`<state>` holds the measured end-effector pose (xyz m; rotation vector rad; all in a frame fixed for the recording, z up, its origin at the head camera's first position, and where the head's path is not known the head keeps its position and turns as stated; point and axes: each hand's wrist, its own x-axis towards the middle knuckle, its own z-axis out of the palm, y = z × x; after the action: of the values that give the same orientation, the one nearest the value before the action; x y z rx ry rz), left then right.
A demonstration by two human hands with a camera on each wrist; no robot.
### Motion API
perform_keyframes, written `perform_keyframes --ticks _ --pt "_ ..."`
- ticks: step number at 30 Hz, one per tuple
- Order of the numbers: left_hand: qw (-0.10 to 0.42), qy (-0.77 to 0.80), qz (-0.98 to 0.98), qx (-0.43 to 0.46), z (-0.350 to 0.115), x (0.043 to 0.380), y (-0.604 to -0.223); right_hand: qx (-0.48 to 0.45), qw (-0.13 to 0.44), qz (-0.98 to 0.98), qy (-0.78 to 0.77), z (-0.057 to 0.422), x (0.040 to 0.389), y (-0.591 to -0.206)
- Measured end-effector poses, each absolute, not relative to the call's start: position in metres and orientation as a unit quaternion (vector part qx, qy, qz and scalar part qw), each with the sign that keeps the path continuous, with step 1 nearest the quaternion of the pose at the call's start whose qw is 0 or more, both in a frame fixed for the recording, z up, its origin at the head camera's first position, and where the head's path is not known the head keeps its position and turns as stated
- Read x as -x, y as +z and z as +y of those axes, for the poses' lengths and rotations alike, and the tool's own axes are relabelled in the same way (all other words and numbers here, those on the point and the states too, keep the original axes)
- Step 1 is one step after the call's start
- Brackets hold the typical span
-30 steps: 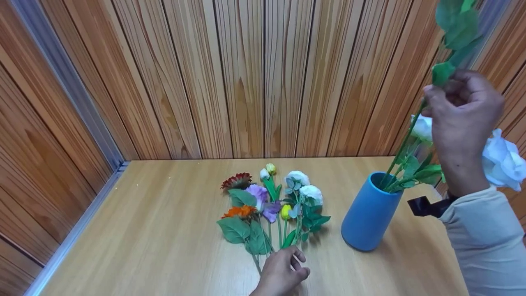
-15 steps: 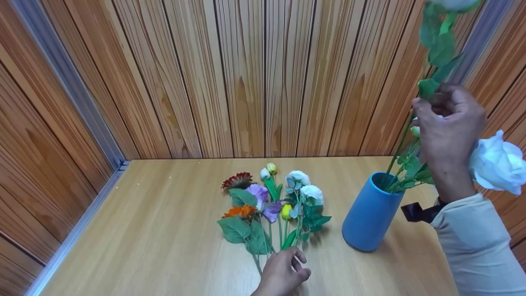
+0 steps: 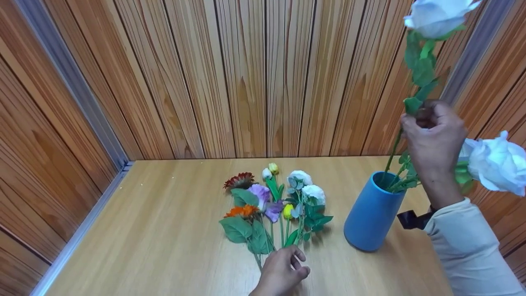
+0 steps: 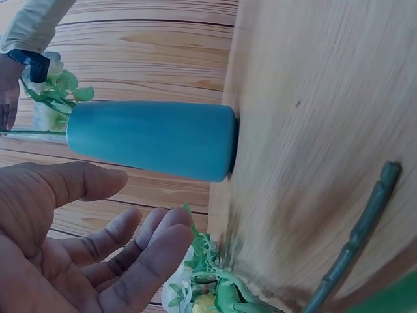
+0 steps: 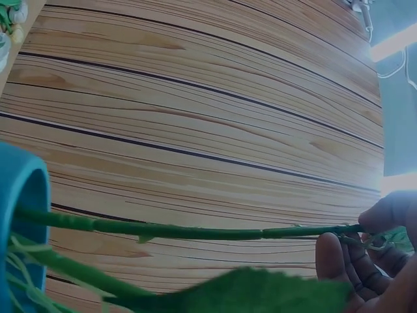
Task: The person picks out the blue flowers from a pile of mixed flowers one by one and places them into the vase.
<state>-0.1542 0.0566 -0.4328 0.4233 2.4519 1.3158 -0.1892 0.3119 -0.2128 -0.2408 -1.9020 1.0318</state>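
My right hand [image 3: 436, 144] pinches the green stem of a white rose [image 3: 439, 18] high over the blue vase [image 3: 372, 218]. The lower end of that stem [image 5: 176, 231] is inside the vase mouth, as the right wrist view shows. Another white rose [image 3: 499, 164] leans out of the vase to the right, partly behind my wrist. My left hand [image 3: 281, 269] rests near the stems of the flowers lying on the table, its fingers loosely bent. In the left wrist view, nothing is held between the thumb and fingers of this left hand [image 4: 98, 241].
On the wooden table [image 3: 164, 230] lie a dark red flower [image 3: 239, 181], an orange flower [image 3: 241, 211], purple flowers [image 3: 259, 195], a yellow tulip [image 3: 288, 211] and white flowers [image 3: 314, 194]. A wood-panelled wall [image 3: 250, 82] stands behind the table.
My right hand has moved left and down with the white rose, whose bloom has come into view. The stem stands more upright in the vase. My left hand has stayed in place.
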Motion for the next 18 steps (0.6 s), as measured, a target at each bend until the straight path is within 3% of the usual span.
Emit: perform_keyframes --ticks 11,18 --pt "0.152 0.462 0.860 -0.156 0.054 0.152 -0.433 0.102 0.453 -0.807 0.365 0.309 0.195 -0.236" --pt "0.150 0.461 0.860 -0.159 0.052 0.153 -0.433 0.120 0.394 -0.846 0.337 0.309 0.194 -0.241"
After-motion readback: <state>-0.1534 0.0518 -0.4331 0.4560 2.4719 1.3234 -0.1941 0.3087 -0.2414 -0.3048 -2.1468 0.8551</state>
